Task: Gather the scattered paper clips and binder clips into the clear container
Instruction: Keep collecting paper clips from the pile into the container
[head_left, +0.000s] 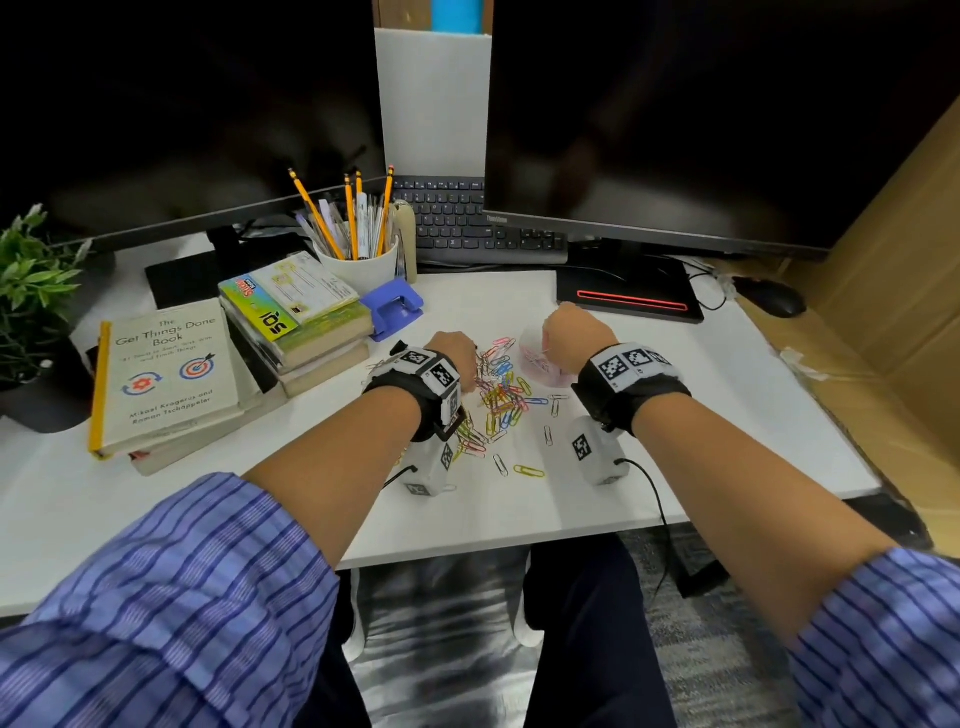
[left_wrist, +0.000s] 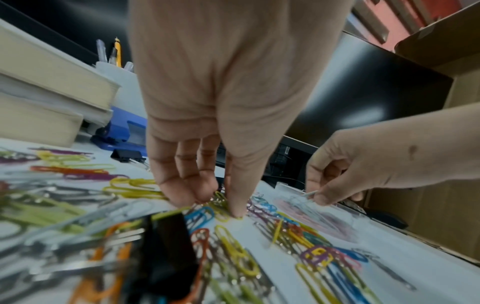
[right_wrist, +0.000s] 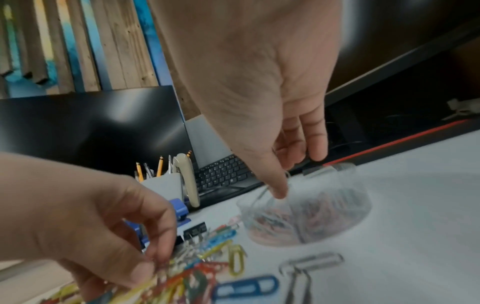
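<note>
Several coloured paper clips (head_left: 501, 397) lie heaped at the middle of the white desk (head_left: 675, 415). My left hand (left_wrist: 215, 203) reaches down into the heap, thumb and curled fingers pinching yellow clips (left_wrist: 221, 202). A round clear container (right_wrist: 306, 216) with clips inside stands just right of the heap. My right hand (right_wrist: 281, 185) hovers over its rim and pinches a silver paper clip (right_wrist: 259, 196). In the head view my right hand (head_left: 571, 335) partly hides the container (head_left: 540, 364). Black binder clips (left_wrist: 127, 155) lie at the heap's far left edge.
Stacked books (head_left: 166, 379) and a blue hole punch (head_left: 392, 306) sit to the left. A white pencil cup (head_left: 358, 260), a keyboard (head_left: 467, 223) and two monitors stand behind. A mouse (head_left: 774, 296) lies at the far right, a plant (head_left: 31, 291) at the far left.
</note>
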